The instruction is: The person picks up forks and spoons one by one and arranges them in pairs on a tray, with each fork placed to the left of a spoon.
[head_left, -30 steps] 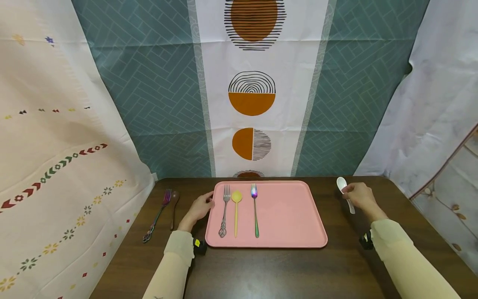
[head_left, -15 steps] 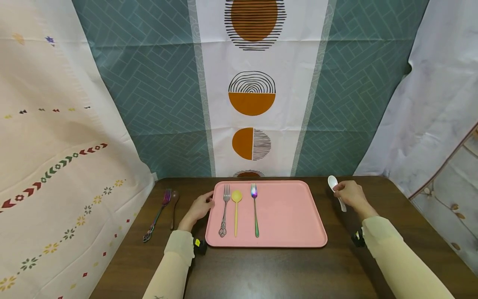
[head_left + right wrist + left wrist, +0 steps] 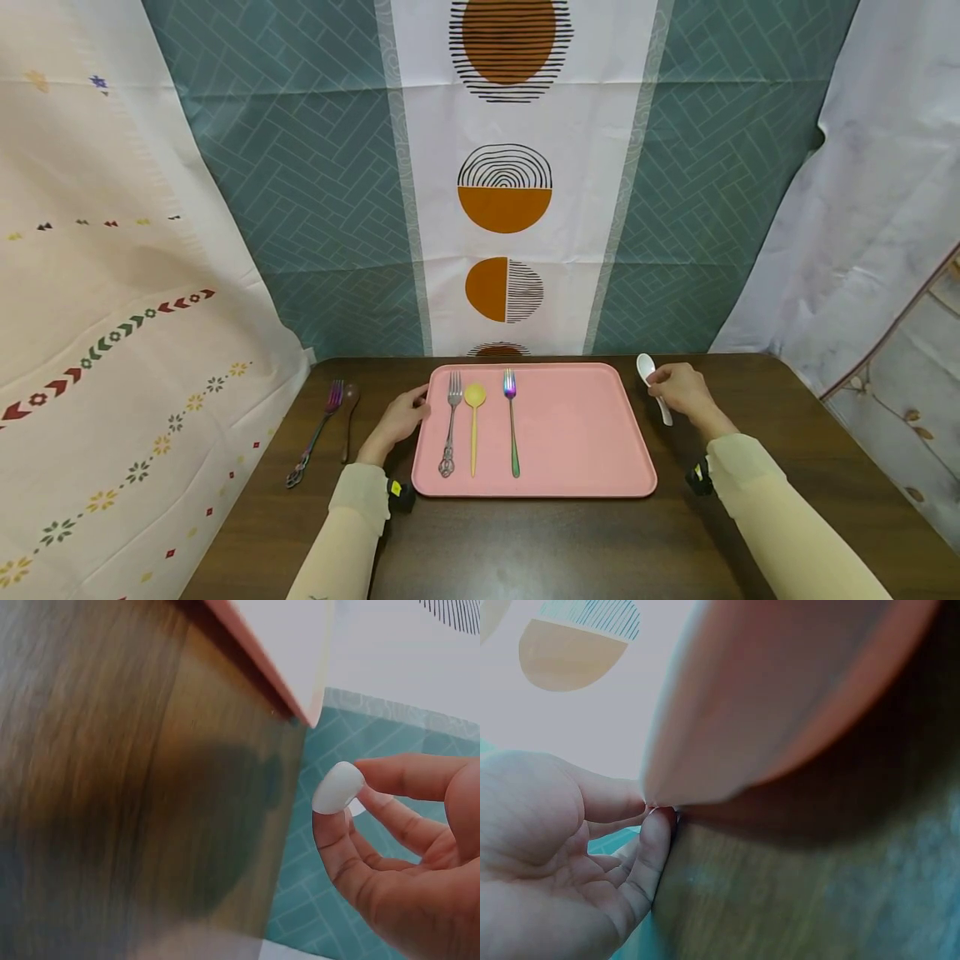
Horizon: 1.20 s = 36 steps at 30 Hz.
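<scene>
My right hand [image 3: 681, 390] pinches a white spoon [image 3: 645, 366] by its handle, just right of the pink tray [image 3: 581, 429]. In the right wrist view the spoon's white handle end [image 3: 337, 789] shows between thumb and fingers, above the table. My left hand [image 3: 401, 417] holds the tray's left edge; in the left wrist view thumb and fingertips meet at the tray rim [image 3: 727, 769]. On the tray's left half lie a silver fork [image 3: 452, 429], a yellow spoon [image 3: 474, 429] and a rainbow-coloured fork [image 3: 513, 429], all with handles toward me.
Left of the tray, on the dark wooden table [image 3: 555, 550], lie a purple-and-green ornate fork [image 3: 318, 433] and a dark brown spoon [image 3: 348, 425]. A patterned cloth [image 3: 525, 208] hangs behind the table's far edge, with pale cloths at both sides.
My right hand has carried the white spoon leftward, closer to the tray's right edge. The left hand and the tray stay in place.
</scene>
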Available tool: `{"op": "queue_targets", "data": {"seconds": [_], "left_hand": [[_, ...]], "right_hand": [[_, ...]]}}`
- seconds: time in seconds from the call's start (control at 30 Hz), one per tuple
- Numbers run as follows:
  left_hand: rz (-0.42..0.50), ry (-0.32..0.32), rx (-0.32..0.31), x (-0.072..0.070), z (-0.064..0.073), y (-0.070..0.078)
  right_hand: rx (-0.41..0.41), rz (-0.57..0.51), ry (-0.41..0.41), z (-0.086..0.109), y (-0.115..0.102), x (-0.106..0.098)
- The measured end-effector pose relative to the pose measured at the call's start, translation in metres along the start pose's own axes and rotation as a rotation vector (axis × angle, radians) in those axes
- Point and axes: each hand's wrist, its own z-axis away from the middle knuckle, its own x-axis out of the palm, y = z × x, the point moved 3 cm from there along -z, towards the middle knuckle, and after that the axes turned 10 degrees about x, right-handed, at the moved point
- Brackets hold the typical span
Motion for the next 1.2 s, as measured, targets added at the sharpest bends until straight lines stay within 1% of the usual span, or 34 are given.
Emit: {"op": "queue_targets", "data": {"seconds": [0.27, 0.5, 0.67, 0.83, 0.93, 1.03, 1.2], "left_hand": [[-0.009, 0.002, -0.010, -0.002, 0.000, 0.001], [-0.025, 0.007, -0.001, -0.001, 0.000, 0.001], [-0.023, 0.011, -0.004, -0.001, 0.000, 0.001], [-0.013, 0.001, 0.002, -0.001, 0.000, 0.001], [-0.012, 0.003, -0.005, -0.001, 0.000, 0.000], [-0.012, 0.006, -0.017, -0.001, 0.000, 0.000], [-0.016, 0.001, -0.015, 0.000, 0.000, -0.001]], "right_hand": [[-0.003, -0.025, -0.030, 0.002, -0.018, 0.018], [-0.025, -0.019, -0.033, 0.006, -0.030, 0.034], [-0.033, -0.022, -0.042, 0.007, -0.039, 0.041], [-0.018, -0.035, -0.077, 0.009, -0.045, 0.049], [-0.018, -0.048, -0.095, 0.010, -0.049, 0.055], [-0.037, -0.049, -0.104, 0.012, -0.055, 0.061], [-0.055, -0.038, -0.110, 0.014, -0.065, 0.067]]}}
